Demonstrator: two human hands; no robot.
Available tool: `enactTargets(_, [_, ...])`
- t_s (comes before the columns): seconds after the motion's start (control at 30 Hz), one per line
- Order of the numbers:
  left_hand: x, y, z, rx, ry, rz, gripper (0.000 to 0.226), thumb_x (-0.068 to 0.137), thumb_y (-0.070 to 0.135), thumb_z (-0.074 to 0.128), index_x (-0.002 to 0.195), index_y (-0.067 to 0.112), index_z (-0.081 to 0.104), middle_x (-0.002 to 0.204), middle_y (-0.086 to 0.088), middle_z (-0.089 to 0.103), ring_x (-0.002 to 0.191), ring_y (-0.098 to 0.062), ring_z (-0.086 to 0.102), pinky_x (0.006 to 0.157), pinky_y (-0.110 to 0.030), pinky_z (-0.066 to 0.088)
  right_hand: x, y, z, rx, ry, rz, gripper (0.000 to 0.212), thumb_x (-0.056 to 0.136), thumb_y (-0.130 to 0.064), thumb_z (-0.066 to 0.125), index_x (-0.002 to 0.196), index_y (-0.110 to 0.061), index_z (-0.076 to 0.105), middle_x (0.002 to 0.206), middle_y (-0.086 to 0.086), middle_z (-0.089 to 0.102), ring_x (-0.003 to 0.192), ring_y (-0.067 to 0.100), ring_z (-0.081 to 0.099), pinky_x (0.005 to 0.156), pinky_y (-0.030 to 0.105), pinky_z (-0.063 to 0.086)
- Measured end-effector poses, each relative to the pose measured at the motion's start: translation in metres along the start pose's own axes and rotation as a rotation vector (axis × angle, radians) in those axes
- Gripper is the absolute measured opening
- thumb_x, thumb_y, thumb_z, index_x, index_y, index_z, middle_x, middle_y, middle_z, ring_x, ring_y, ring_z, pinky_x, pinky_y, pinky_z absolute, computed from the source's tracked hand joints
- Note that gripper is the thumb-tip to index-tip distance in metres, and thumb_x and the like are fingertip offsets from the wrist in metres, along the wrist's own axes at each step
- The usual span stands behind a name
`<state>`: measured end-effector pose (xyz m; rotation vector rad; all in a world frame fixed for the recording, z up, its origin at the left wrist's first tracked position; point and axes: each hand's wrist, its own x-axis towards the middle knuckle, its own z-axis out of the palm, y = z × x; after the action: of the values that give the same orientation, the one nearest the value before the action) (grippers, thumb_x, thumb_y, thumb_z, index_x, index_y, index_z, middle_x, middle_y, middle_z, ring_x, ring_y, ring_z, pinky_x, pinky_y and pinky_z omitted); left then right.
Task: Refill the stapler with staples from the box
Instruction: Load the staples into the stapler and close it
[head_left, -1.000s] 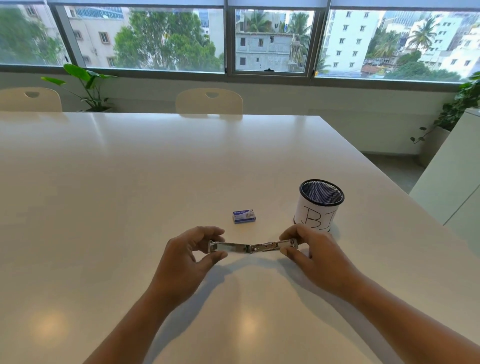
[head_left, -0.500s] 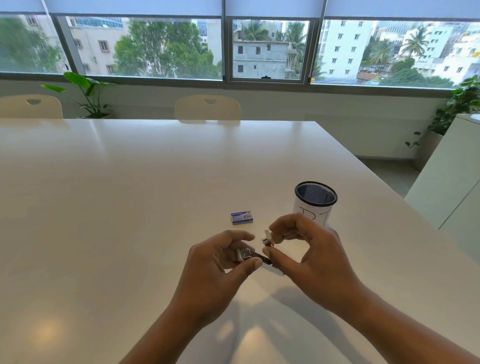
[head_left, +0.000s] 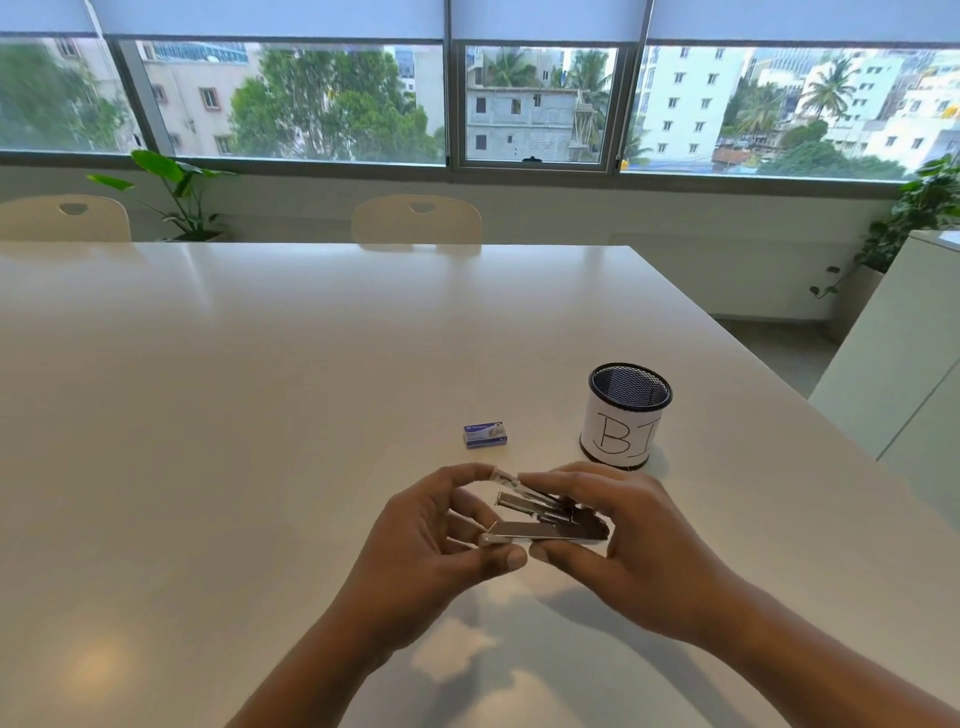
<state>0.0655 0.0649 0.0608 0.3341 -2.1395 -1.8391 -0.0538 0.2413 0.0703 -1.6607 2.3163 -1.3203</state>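
Observation:
A small metal stapler (head_left: 545, 525) is held above the white table (head_left: 234, 415), between both hands. Its parts are folded partly together, with the top arm angled up to the left and the base level below. My left hand (head_left: 421, 540) pinches the left ends, forefinger on the top arm and thumb under the base. My right hand (head_left: 623, 540) grips the right, hinged end, thumb beneath and fingers over the top. The small blue staple box (head_left: 484, 434) lies shut on the table just beyond my hands.
A black mesh pen cup (head_left: 626, 415) with a white label marked "BI" stands right of the box. Two cream chairs (head_left: 415, 221) sit at the table's far edge. A white cabinet (head_left: 893, 384) stands beyond the table's right edge.
The stapler was spread out flat between my hands a second ago. It has since been folded up, and my hands have come close together around it.

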Motion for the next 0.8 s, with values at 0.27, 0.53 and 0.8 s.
enactTargets(0.27, [0.003, -0.004, -0.002, 0.346, 0.049, 0.206, 0.043, 0.063, 0.046, 0.085, 0.100, 0.044, 0.063, 0.109, 0.023, 0.062, 0.105, 0.000, 0.060, 0.079, -0.019, 0.050, -0.001, 0.001, 0.002, -0.046, -0.052, 0.058, 0.039, 0.083, -0.025, 0.076, 0.119, -0.035, 0.066, 0.105, -0.020, 0.070, 0.097, 0.007, 0.067, 0.081, 0.025, 0.058])
enactTargets(0.53, [0.004, -0.007, 0.000, 0.441, 0.072, 0.204, 0.039, 0.060, 0.056, 0.079, 0.093, 0.041, 0.066, 0.102, 0.027, 0.051, 0.102, 0.011, 0.046, 0.071, -0.005, 0.040, 0.000, 0.005, 0.004, -0.074, -0.078, 0.052, 0.037, 0.084, -0.021, 0.076, 0.118, -0.034, 0.067, 0.105, -0.021, 0.070, 0.097, 0.008, 0.067, 0.080, 0.029, 0.059])
enactTargets(0.8, [0.010, -0.011, 0.004, 0.437, 0.099, 0.186, 0.030, 0.065, 0.050, 0.080, 0.088, 0.036, 0.068, 0.099, 0.024, 0.052, 0.099, -0.002, 0.053, 0.066, -0.012, 0.044, 0.003, 0.011, 0.005, -0.086, -0.074, 0.078, 0.034, 0.086, -0.019, 0.076, 0.117, -0.033, 0.070, 0.103, -0.021, 0.070, 0.095, 0.002, 0.067, 0.081, 0.024, 0.059])
